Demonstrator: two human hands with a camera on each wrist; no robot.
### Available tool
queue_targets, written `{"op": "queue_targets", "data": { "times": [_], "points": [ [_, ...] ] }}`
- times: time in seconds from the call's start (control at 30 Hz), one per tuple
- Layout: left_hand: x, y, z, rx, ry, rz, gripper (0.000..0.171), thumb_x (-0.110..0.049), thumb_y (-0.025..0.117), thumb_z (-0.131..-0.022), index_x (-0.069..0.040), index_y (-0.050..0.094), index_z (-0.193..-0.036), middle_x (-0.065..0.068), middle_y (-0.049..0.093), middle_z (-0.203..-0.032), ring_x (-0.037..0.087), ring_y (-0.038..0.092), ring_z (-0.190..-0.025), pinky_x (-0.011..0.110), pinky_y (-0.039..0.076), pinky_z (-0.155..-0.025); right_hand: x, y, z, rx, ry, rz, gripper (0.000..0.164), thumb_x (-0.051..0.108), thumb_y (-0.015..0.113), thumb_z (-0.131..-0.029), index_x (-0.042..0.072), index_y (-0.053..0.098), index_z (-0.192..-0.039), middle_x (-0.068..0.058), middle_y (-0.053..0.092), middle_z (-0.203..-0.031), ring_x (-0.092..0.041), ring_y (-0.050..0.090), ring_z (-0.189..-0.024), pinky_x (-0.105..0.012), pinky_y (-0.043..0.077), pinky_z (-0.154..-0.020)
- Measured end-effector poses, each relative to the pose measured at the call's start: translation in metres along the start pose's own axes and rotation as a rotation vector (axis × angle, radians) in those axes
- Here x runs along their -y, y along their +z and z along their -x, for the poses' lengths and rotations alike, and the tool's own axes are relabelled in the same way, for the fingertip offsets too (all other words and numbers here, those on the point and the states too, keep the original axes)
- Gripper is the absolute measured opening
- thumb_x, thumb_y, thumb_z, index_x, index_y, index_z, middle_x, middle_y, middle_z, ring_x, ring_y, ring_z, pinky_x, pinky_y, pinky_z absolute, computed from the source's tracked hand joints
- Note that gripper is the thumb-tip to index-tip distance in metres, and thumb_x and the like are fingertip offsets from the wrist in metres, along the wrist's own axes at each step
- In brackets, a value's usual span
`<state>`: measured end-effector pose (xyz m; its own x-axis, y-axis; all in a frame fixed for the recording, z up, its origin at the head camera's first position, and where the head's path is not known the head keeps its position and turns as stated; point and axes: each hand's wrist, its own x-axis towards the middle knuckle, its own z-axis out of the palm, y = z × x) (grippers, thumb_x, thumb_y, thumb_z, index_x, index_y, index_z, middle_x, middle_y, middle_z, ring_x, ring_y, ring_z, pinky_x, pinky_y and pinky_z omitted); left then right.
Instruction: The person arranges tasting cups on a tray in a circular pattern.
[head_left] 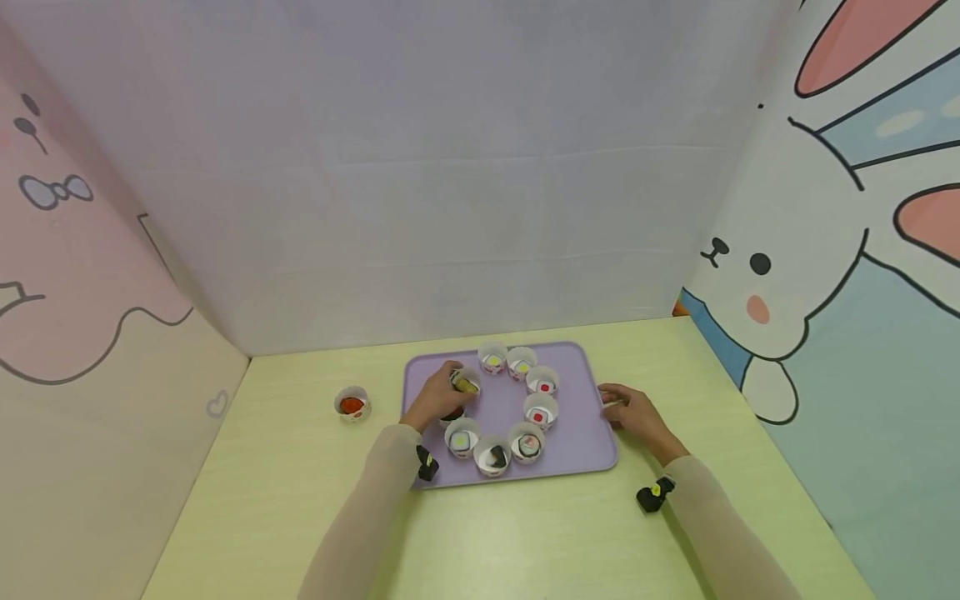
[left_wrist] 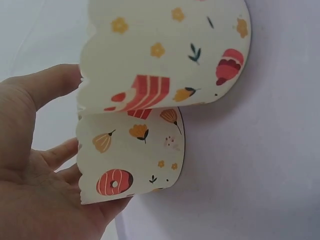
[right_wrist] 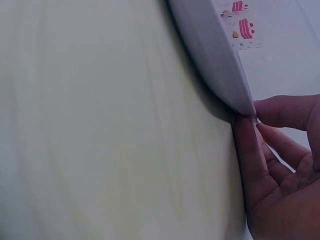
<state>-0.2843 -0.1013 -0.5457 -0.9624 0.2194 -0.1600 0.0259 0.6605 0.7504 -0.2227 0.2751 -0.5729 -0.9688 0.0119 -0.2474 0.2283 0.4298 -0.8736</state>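
Note:
My left hand (head_left: 438, 396) reaches over the tray's left side, with fingers and thumb about a white paper baking cup (head_left: 468, 374) that has a yellow-topped piece (head_left: 467, 386) in it. The left wrist view shows scalloped cups printed with cakes and flowers; the nearer cup (left_wrist: 165, 55) overlaps the farther cup (left_wrist: 130, 155), beside which the fingers curl. Under the left hand, another cup with dark contents is partly hidden. My right hand (head_left: 633, 414) pinches the right rim of the lilac tray (head_left: 573, 417), thumb and fingers on either side of the edge (right_wrist: 215, 55).
Several more cups form a ring on the tray, holding small sushi-like pieces, among them a cup with a dark piece (head_left: 492, 457) at the front. Left of the tray, a cup with orange-red contents (head_left: 352, 405) stands on the pale yellow table (head_left: 285, 500). A white curtain (head_left: 450, 208) hangs behind.

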Motion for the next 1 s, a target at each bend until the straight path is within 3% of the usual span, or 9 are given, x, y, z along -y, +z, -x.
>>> {"op": "queue_targets", "data": {
  "times": [0.63, 1.0],
  "points": [
    [0.0015, 0.0022, -0.0026, -0.018, 0.085, -0.022, 0.061, -0.028, 0.074, -0.084, -0.011, 0.051, -0.138, 0.014, 0.058, -0.138, 0.031, 0.056, -0.12, 0.049, 0.043, -0.104, 0.0014, 0.0025, 0.001, 0.004, 0.015, 0.006, 0.056, 0.005, 0.063, -0.088, 0.004, 0.049, -0.142, -0.022, 0.056, -0.129, -0.016, 0.062, -0.091, -0.027, 0.054, -0.073],
    [0.0031, -0.0022, -0.0008, -0.04, 0.051, -0.019, 0.058, -0.028, 0.074, -0.083, -0.01, 0.053, -0.134, 0.015, 0.062, -0.13, 0.029, 0.059, -0.11, 0.048, 0.047, -0.099, 0.0017, 0.0007, 0.002, 0.001, 0.021, -0.003, 0.055, 0.005, 0.062, -0.088, 0.005, 0.05, -0.142, -0.02, 0.057, -0.128, -0.016, 0.061, -0.091, -0.026, 0.054, -0.072]
  ]
}}
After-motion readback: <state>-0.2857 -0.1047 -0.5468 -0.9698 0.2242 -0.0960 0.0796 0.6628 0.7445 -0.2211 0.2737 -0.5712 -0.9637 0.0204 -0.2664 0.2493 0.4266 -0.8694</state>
